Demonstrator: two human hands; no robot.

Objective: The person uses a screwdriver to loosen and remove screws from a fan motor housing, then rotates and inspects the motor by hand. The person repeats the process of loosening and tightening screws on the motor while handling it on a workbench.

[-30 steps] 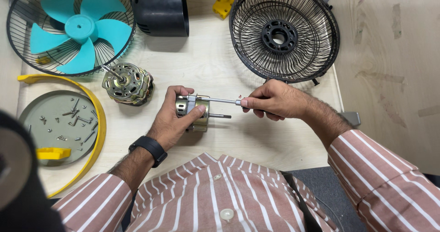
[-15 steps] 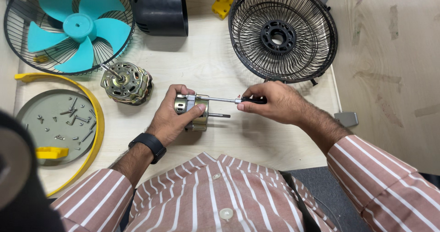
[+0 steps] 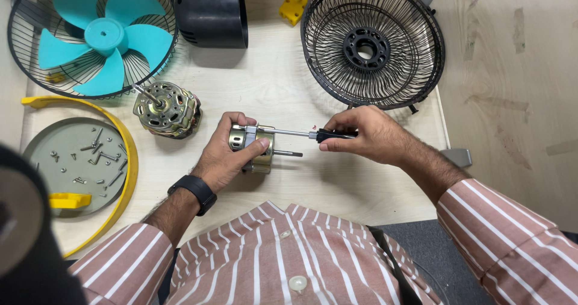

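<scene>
We record a small brass-coloured motor [image 3: 256, 148] at table centre, gripped in the left hand [image 3: 220, 157], fingers wrapped closed around its casing; its shaft and long axis run 9-to-3 o'clock, shaft tip toward 3. The right hand [image 3: 367, 135] pinches a screwdriver [image 3: 301, 134] by its black handle, blade lying level, tip at the motor's upper edge, pointing to 9. At 10 o'clock we list a second motor [image 3: 165, 109]; at 1 o'clock, a black fan guard [image 3: 415, 52].

Two wire fan guards [image 3: 373, 43] [image 3: 24, 52], one teal fan blade [image 3: 105, 37], two motors [image 3: 165, 109] [image 3: 256, 148], one screwdriver [image 3: 313, 134], one black housing [image 3: 211, 13], one round tray [image 3: 42, 160].
</scene>
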